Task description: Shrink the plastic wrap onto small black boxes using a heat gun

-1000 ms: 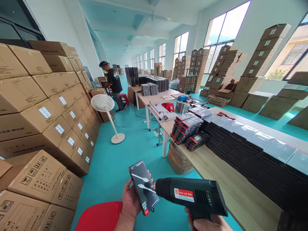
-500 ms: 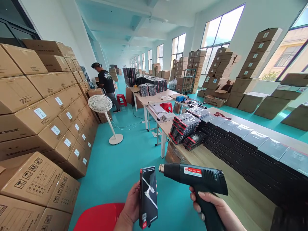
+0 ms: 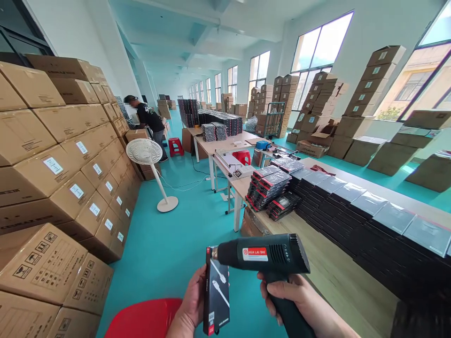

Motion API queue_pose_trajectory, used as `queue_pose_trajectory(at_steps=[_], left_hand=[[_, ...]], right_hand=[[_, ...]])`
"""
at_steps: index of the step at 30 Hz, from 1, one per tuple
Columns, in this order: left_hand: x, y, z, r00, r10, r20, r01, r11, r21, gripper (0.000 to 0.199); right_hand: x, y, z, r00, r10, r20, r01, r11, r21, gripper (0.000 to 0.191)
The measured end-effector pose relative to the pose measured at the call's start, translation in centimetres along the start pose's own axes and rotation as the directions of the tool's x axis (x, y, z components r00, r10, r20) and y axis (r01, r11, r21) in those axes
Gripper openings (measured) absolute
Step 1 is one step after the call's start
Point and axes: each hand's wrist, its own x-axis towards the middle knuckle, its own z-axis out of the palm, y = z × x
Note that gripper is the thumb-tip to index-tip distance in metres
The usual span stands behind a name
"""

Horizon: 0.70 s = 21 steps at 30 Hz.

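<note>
A slim black retail box [image 3: 216,300] with a white cable pictured on its front stands upright in my left hand [image 3: 193,296], fingers wrapped round its side and back. My right hand [image 3: 282,296] is closed around the handle of a dark green heat gun [image 3: 262,253] with a red and white label. The gun's metal nozzle points left and overlaps the upper part of the box in the view; I cannot tell whether they touch.
Stacked black boxes [image 3: 271,185] and long rows of clear-topped packs [image 3: 355,192] lie on the table at right. A red stool [image 3: 144,319] is low at front, a white fan [image 3: 151,162] further off. Cartons [image 3: 70,164] line the left side. A co-worker [image 3: 150,117] bends over a carton.
The heat gun in my right hand has moved left, bringing its nozzle over the top of the box. My left hand stays nearly still. The co-worker has bent forward.
</note>
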Motion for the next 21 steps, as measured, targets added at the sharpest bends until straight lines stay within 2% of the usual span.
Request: queue_pose_trajectory(at_steps=[3,5,7,11,13,15,17,18,21], left_hand=[[-0.2,0.2,0.1,0.999,0.022,0.027,-0.022,1.000,0.000,0.044],[-0.3,0.4,0.2,0.999,0.035,-0.003,-0.035,0.999,0.012,0.043],[-0.3,0.5,0.3,0.999,0.039,-0.007,-0.039,0.999,0.015,0.043],[-0.3,1.0,0.5,0.997,0.019,0.070,-0.018,1.000,-0.007,0.048],[-0.4,1.3,0.7,0.998,0.026,0.062,-0.026,1.000,-0.014,0.049],[-0.5,1.6,0.8,0.997,0.046,0.055,-0.044,0.998,-0.041,0.048],[-0.6,1.8,0.8,0.997,0.056,0.058,-0.053,0.997,-0.062,0.048],[-0.6,1.8,0.7,0.996,0.058,0.060,-0.054,0.996,-0.064,0.049],[-0.4,1.8,0.3,0.996,0.068,0.054,-0.065,0.996,-0.060,0.051]], right_hand=[[0.1,-1.2,0.4,0.995,-0.042,-0.091,0.034,0.996,-0.083,0.035],[0.1,-1.9,0.9,0.999,0.035,-0.015,-0.037,0.985,-0.170,0.034],[0.2,-2.6,1.5,0.995,0.073,0.064,-0.054,0.964,-0.261,0.034],[0.0,-3.7,2.7,1.000,-0.024,0.012,0.027,0.929,-0.369,0.034],[-0.4,-4.0,2.9,0.995,0.053,0.088,-0.006,0.885,-0.466,0.022],[-0.8,-4.0,2.9,0.968,0.164,0.191,-0.015,0.795,-0.606,0.010],[-0.9,-4.0,2.8,0.964,0.179,0.195,-0.002,0.742,-0.671,0.006],[-0.8,-4.1,2.8,0.977,0.140,0.162,-0.001,0.760,-0.650,0.006],[-0.4,-4.5,3.3,0.998,0.023,0.065,0.014,0.858,-0.514,0.022]])
